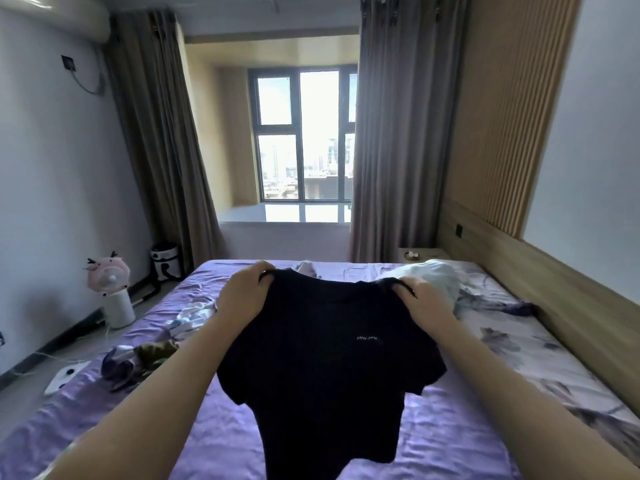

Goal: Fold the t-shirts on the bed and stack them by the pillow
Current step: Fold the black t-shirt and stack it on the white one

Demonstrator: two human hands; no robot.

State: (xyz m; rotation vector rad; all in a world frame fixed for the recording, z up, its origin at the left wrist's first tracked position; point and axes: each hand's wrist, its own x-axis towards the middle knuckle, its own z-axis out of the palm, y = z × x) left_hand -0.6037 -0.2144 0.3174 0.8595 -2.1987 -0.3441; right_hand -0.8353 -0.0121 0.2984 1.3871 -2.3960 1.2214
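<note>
While the left hand (246, 292) and right hand (423, 296) each grip a shoulder of the black t-shirt (322, 368) above the bed (450, 427), its hem runs out of view.

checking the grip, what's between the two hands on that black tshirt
In the head view, only the black t-shirt spans the gap: its neckline and shoulder edge stretch from the left hand to the right hand, each gripping one shoulder.

Single head-worn view looks forward and down along the bed (450, 427) toward the window (304, 133).
</note>
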